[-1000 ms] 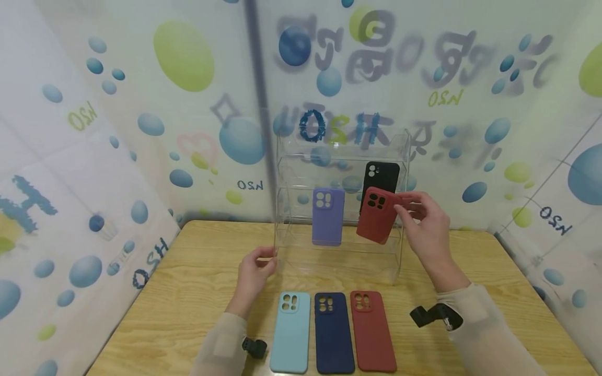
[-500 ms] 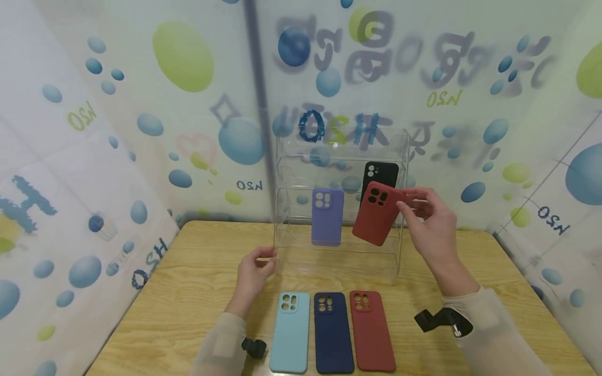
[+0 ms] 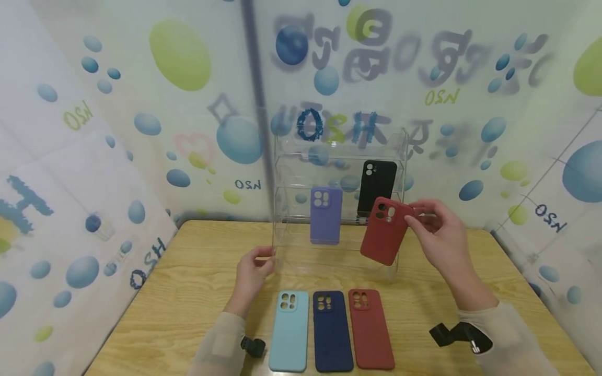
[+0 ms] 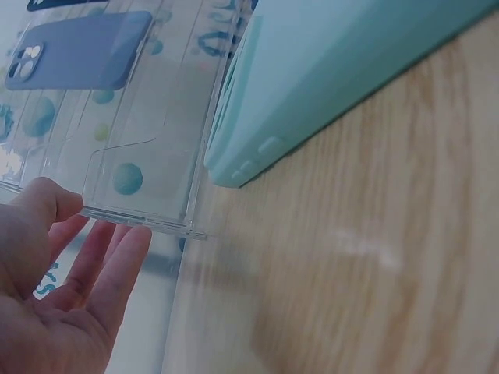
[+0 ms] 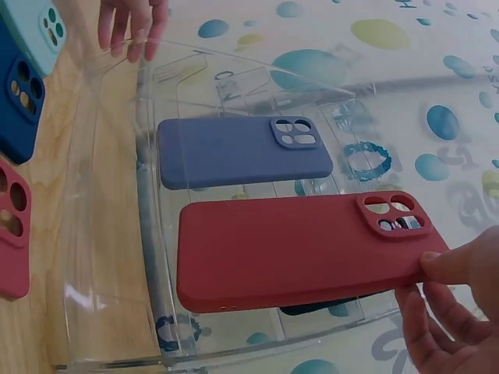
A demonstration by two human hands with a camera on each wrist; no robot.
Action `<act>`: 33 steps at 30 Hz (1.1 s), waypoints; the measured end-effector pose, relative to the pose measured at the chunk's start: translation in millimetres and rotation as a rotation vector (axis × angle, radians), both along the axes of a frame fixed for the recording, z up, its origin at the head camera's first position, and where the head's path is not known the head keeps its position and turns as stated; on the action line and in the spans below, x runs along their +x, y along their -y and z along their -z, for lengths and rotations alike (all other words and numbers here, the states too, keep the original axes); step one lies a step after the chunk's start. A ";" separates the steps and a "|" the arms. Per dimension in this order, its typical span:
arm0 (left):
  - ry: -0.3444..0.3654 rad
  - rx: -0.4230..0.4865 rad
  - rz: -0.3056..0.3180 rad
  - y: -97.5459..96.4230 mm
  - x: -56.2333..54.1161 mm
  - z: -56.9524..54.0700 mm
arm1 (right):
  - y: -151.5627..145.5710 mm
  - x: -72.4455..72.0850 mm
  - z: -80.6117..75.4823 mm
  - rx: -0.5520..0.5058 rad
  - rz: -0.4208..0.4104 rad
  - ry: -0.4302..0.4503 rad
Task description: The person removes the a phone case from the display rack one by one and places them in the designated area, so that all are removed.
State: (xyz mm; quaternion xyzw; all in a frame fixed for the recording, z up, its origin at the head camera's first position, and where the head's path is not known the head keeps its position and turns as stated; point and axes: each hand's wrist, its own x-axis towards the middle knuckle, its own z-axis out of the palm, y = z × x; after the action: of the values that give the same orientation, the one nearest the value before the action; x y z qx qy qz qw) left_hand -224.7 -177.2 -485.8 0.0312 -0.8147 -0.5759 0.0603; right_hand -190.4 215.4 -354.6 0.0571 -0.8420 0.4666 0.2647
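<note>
My right hand point(image 3: 444, 230) pinches a red phone case point(image 3: 385, 230) by its upper right edge between thumb and fingers. The case tilts in front of the right side of a clear acrylic display stand point(image 3: 301, 266). Partly behind it, a black phone case point(image 3: 378, 183) stands on a higher tier. A purple phone case point(image 3: 325, 216) is upright on the stand, left of the red one. With thumb and fingertips, my left hand point(image 4: 66, 288) holds the stand's lower left side edge. The stand's tiers show through in the right wrist view, behind the held case point(image 5: 288, 253).
In front of the stand, a light blue phone case point(image 3: 289, 334), a dark blue one point(image 3: 333, 337) and a second red one point(image 3: 372, 334) lie in a row on the wooden table point(image 3: 164, 313). A patterned wall point(image 3: 188, 120) rises close behind the stand.
My right hand has drawn the red case down and to the right, away from the black case, which now shows more fully. My left hand stays at the stand's side.
</note>
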 end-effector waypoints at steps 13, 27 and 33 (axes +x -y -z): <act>0.007 -0.007 -0.005 -0.8 0.9 0.2 | -21.5 15.7 5.3 0.138 -0.028 0.136; -0.003 -0.009 0.004 -0.1 -0.4 -1.0 | -51.1 27.2 19.2 0.167 -0.172 0.346; 0.004 -0.001 0.008 -0.5 -0.4 -0.4 | -58.9 31.9 29.0 0.132 -0.215 0.436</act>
State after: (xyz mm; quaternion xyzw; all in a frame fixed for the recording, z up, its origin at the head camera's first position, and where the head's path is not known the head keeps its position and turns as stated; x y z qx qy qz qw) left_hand -225.1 -176.6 -485.4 0.0290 -0.8153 -0.5756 0.0562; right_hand -158.5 274.3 -383.5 0.0613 -0.8970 0.4372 0.0213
